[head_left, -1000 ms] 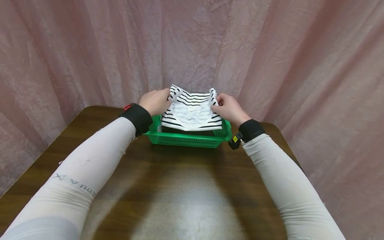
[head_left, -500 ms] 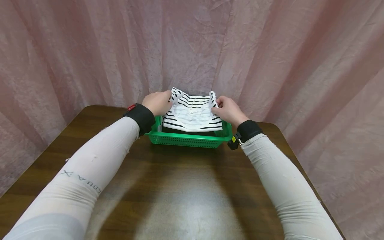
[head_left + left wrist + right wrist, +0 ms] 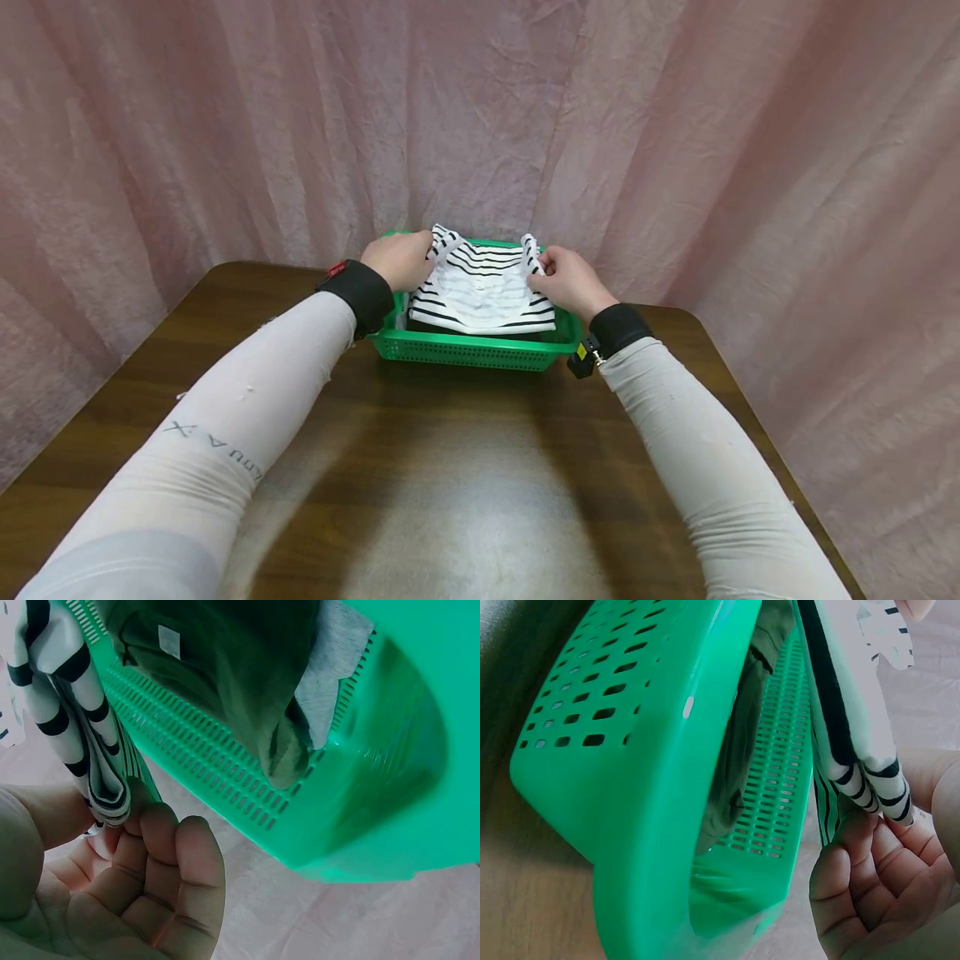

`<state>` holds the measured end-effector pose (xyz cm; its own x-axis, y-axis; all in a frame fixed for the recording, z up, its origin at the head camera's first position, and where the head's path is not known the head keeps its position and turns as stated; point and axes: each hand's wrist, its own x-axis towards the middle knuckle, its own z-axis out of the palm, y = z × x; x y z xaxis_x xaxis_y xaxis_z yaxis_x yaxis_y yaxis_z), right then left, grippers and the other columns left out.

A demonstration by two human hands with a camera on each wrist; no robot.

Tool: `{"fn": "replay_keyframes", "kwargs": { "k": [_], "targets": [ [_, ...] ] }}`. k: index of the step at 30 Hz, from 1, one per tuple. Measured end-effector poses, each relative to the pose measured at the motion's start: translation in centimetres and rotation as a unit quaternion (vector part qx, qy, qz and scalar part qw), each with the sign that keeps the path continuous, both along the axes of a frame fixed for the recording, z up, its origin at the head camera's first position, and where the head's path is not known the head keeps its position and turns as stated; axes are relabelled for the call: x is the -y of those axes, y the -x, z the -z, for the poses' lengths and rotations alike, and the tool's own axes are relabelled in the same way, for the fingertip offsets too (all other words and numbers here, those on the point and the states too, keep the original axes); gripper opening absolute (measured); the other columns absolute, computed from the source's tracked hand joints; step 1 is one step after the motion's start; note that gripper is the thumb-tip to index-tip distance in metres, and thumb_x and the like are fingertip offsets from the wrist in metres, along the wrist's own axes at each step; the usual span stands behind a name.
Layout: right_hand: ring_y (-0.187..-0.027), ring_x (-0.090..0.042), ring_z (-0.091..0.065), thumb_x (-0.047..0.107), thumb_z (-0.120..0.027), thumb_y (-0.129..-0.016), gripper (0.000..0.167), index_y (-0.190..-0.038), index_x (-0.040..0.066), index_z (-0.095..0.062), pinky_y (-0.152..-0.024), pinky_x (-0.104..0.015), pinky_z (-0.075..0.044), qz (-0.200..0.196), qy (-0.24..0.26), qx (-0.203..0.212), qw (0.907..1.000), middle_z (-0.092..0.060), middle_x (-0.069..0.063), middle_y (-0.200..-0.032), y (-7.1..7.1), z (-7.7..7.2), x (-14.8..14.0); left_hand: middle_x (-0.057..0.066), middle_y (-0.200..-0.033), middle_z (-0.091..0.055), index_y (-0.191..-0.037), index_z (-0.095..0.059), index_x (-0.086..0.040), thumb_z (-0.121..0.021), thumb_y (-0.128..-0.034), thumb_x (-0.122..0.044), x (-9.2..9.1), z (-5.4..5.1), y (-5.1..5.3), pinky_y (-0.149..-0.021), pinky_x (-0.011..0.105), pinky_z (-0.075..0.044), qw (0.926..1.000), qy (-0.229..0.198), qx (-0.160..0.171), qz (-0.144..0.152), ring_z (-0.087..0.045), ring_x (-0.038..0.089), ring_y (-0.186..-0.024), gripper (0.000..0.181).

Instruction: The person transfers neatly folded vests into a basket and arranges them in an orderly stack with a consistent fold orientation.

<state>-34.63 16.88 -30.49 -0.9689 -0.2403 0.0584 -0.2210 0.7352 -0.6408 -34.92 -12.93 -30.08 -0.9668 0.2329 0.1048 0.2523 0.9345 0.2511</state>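
Observation:
A white garment with black stripes (image 3: 483, 292), folded in layers, is held over the green plastic basket (image 3: 465, 350). My left hand (image 3: 399, 260) pinches its left edge between thumb and fingers, as the left wrist view confirms. On the other side, my right hand (image 3: 572, 282) pinches the right edge the same way. Inside the basket lies a dark green cloth (image 3: 225, 667) with a small pale tag, and a grey cloth (image 3: 334, 667) beside it. Seen from the head, the striped garment hides most of the basket's contents.
The basket stands toward the far edge of a brown wooden table (image 3: 450, 467). Behind the table hangs a pink curtain (image 3: 480, 108). Black bands (image 3: 360, 296) are worn on both wrists over white sleeves.
Both hands have come down slightly with the striped garment, bringing it lower over the basket. The basket's back rim now shows behind it. The grip on both edges stays the same.

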Motion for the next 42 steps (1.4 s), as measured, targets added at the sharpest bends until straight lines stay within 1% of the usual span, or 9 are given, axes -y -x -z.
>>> {"fn": "replay_keyframes", "kwargs": {
  "k": [5,9,13,17,22,27,32,36,42],
  "targets": [
    [-0.092,-0.027,-0.054,0.018,-0.066,-0.106,0.022,-0.120,0.003,-0.060,-0.078,-0.036,-0.044,0.004,-0.008,0.000,1.0000,-0.058,-0.011,-0.103,0.1,0.3,0.1,0.022,-0.131,-0.072,-0.128,-0.065,-0.003,-0.053,-0.1126,-0.020,0.0,0.2,0.1,-0.100,0.065,-0.052,1.0000,0.003,0.004,0.001,-0.068,0.045,-0.122,0.026],
    [-0.091,-0.026,-0.054,0.019,-0.066,-0.106,0.021,-0.119,0.003,-0.060,-0.078,-0.037,-0.043,0.002,-0.012,-0.003,0.9999,-0.058,-0.010,-0.102,0.2,0.6,0.2,0.020,-0.133,-0.071,-0.134,-0.064,-0.004,-0.053,-0.1144,-0.022,0.0,0.5,0.3,-0.101,0.064,-0.052,0.9997,0.006,0.024,-0.005,-0.067,0.043,-0.123,0.029],
    [-0.089,-0.026,-0.054,0.019,-0.066,-0.106,0.020,-0.118,0.004,-0.061,-0.077,-0.037,-0.043,-0.002,-0.020,-0.013,0.9997,-0.058,-0.009,-0.101,0.4,0.8,0.1,0.018,-0.131,-0.071,-0.135,-0.064,-0.005,-0.052,-0.1154,-0.023,0.0,0.6,0.4,-0.101,0.062,-0.052,0.9993,0.002,0.037,-0.006,-0.067,0.040,-0.121,0.029],
    [-0.088,-0.026,-0.054,0.018,-0.067,-0.105,0.018,-0.115,0.004,-0.061,-0.077,-0.036,-0.042,-0.004,-0.026,-0.022,0.9994,-0.057,-0.008,-0.098,0.6,1.0,0.1,0.018,-0.135,-0.070,-0.138,-0.063,-0.004,-0.052,-0.1154,-0.022,0.0,0.7,0.6,-0.102,0.062,-0.051,0.9991,0.006,0.042,-0.002,-0.067,0.040,-0.123,0.031],
    [-0.085,-0.025,-0.053,0.019,-0.067,-0.105,0.017,-0.113,0.006,-0.060,-0.075,-0.036,-0.041,-0.008,-0.032,-0.018,0.9993,-0.055,-0.007,-0.096,0.8,1.4,0.2,0.020,-0.138,-0.070,-0.141,-0.062,-0.003,-0.051,-0.1152,-0.019,-0.2,0.7,0.5,-0.104,0.060,-0.052,0.9983,0.022,0.054,0.005,-0.067,0.040,-0.124,0.033],
    [-0.084,-0.025,-0.052,0.019,-0.067,-0.105,0.015,-0.111,0.007,-0.059,-0.076,-0.037,-0.039,-0.009,-0.048,-0.028,0.9984,-0.054,-0.007,-0.095,1.0,1.8,0.2,0.021,-0.132,-0.072,-0.138,-0.064,-0.002,-0.053,-0.1143,-0.015,-0.5,0.7,0.4,-0.097,0.055,-0.053,0.9976,0.030,0.061,0.015,-0.068,0.038,-0.113,0.029],
    [-0.082,-0.024,-0.050,0.019,-0.067,-0.104,0.014,-0.106,0.007,-0.059,-0.076,-0.036,-0.036,-0.012,-0.065,-0.040,0.9970,-0.052,-0.005,-0.091,1.1,2.0,0.3,0.020,-0.130,-0.072,-0.132,-0.066,-0.002,-0.052,-0.1139,-0.013,-0.5,1.4,1.3,-0.089,0.048,-0.048,0.9956,0.045,0.076,0.033,-0.064,0.034,-0.103,0.026],
    [-0.081,-0.024,-0.051,0.018,-0.067,-0.103,0.014,-0.107,0.007,-0.059,-0.076,-0.036,-0.037,-0.013,-0.073,-0.038,0.9965,-0.053,-0.005,-0.091,1.0,2.3,0.4,0.021,-0.136,-0.071,-0.132,-0.067,-0.002,-0.052,-0.1118,-0.011,-0.4,2.0,2.1,-0.092,0.049,-0.048,0.9944,0.054,0.081,0.041,-0.064,0.034,-0.107,0.027],
    [-0.081,-0.024,-0.050,0.020,-0.067,-0.104,0.015,-0.109,0.007,-0.060,-0.076,-0.037,-0.036,-0.011,-0.077,-0.036,0.9963,-0.051,-0.005,-0.089,1.1,2.8,0.3,0.020,-0.136,-0.071,-0.132,-0.068,-0.004,-0.054,-0.1106,-0.010,-0.7,2.3,2.5,-0.096,0.051,-0.048,0.9930,0.063,0.094,0.035,-0.065,0.035,-0.111,0.026]
  ]
}}
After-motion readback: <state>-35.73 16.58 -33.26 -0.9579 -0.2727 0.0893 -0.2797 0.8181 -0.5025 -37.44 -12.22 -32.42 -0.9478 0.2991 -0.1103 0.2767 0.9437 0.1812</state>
